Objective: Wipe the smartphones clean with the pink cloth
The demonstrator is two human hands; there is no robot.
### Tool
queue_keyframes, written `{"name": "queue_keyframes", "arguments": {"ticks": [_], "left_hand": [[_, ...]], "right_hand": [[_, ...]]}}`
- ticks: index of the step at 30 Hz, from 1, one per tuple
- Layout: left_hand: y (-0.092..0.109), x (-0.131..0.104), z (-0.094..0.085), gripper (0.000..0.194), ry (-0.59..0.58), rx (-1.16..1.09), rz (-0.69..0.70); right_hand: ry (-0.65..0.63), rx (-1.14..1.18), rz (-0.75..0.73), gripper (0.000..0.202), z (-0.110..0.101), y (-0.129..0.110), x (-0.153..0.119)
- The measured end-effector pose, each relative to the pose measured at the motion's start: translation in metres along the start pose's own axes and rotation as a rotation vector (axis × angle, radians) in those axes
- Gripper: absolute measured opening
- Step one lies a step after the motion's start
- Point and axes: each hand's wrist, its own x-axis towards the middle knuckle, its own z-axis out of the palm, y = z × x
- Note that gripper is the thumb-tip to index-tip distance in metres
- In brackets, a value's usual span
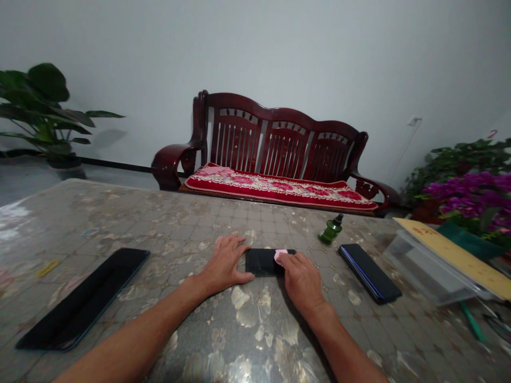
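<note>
A black smartphone lies flat on the table in front of me, its long side running left to right. My left hand steadies its left end, thumb at the near corner and fingers at the far one. Pinched in my right hand is a small pink cloth, pressed on the right part of the screen. The hand hides that end of the phone. To the right lies a second dark phone with a blue-purple edge, and behind it stands a green spray bottle. A black tablet rests at the left.
A patterned cloth covers the table. A clear plastic box with a yellow board on top stands at the right, near purple flowers. Yellow and blue bands lie left. A wooden bench is beyond.
</note>
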Motion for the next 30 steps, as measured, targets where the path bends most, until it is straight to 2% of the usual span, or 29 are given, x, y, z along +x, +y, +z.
{"name": "queue_keyframes", "arguments": {"ticks": [4,11,14,18,21,27,30], "left_hand": [[0.001,0.0,-0.001,0.066,-0.008,-0.002,-0.002],[0.004,0.0,-0.003,0.066,-0.011,-0.011,-0.013],[0.004,0.0,-0.004,0.066,-0.023,-0.001,-0.02],[0.004,0.0,-0.005,0.068,-0.043,0.022,-0.017],[0.004,0.0,-0.005,0.067,-0.045,0.027,-0.012],[0.004,0.0,-0.003,0.068,-0.026,0.024,-0.006],[0.002,-0.001,-0.002,0.065,-0.005,0.013,-0.008]], "right_hand": [[-0.005,0.0,0.037,0.03,-0.004,0.003,-0.002],[-0.045,0.085,-0.159,0.029,-0.002,-0.023,-0.008],[-0.073,0.049,-0.101,0.028,-0.006,-0.019,-0.007],[-0.082,-0.032,0.033,0.029,-0.013,-0.001,-0.007],[-0.091,-0.071,0.062,0.03,-0.015,0.004,-0.008],[-0.088,-0.032,-0.099,0.027,-0.008,-0.017,-0.01],[-0.072,0.0,-0.13,0.027,-0.008,-0.018,-0.009]]}}
